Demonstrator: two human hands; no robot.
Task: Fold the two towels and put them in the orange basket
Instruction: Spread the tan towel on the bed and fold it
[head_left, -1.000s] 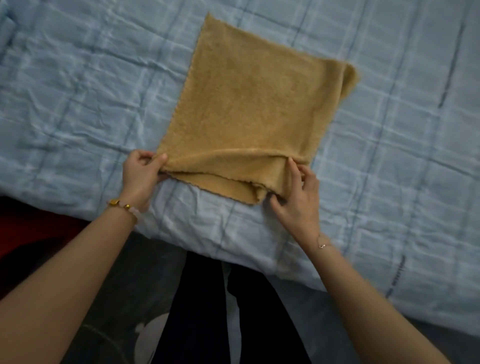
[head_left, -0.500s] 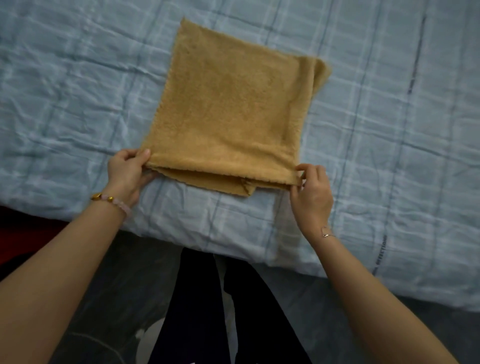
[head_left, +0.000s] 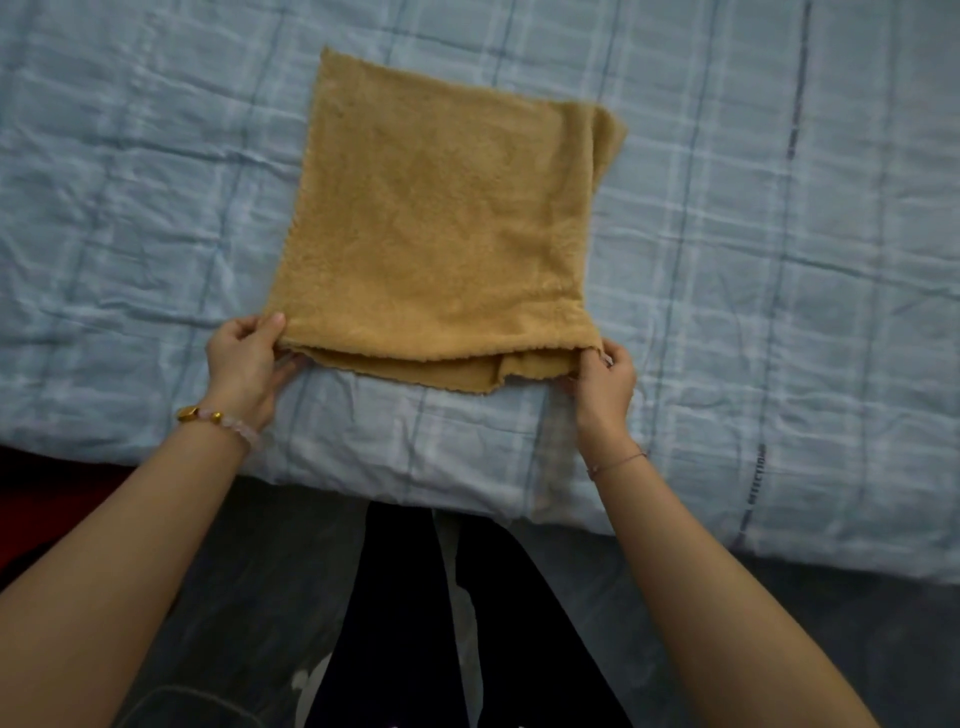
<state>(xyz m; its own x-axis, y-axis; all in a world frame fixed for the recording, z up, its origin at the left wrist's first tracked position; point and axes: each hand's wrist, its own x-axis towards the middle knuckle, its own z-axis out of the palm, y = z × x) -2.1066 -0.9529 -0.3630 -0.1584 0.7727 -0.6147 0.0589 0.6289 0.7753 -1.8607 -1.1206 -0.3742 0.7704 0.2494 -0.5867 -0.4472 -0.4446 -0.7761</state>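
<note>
A mustard-coloured towel (head_left: 441, 223) lies folded on a bed covered by a pale blue checked quilt (head_left: 779, 260). It fills the upper middle of the frame, tilted a little, with its far corner toward the top. It is doubled over. The upper layer ends short of the lower one along the near edge, so a strip of the under layer shows below it. A second edge also peeks out along the right side.

The left hand (head_left: 241, 364) pinches the near left corner of the towel, with the thumb on top and the fingers curled beneath. The right hand (head_left: 605, 384) pinches the near right corner, its fingers bunched around the cloth. Both corners are raised slightly off the quilt, while the rest of the towel lies flat.

A beaded bracelet (head_left: 218, 418) with a gold piece sits on the left wrist, and a thin cord bracelet (head_left: 615, 462) on the right. Dark trouser legs (head_left: 405, 623) show at the bottom centre, over a grey floor (head_left: 270, 561). Dark printed lettering (head_left: 756, 480) runs along the quilt at lower right, too small to read. Something red (head_left: 31, 493) shows at the left edge below the quilt.
</note>
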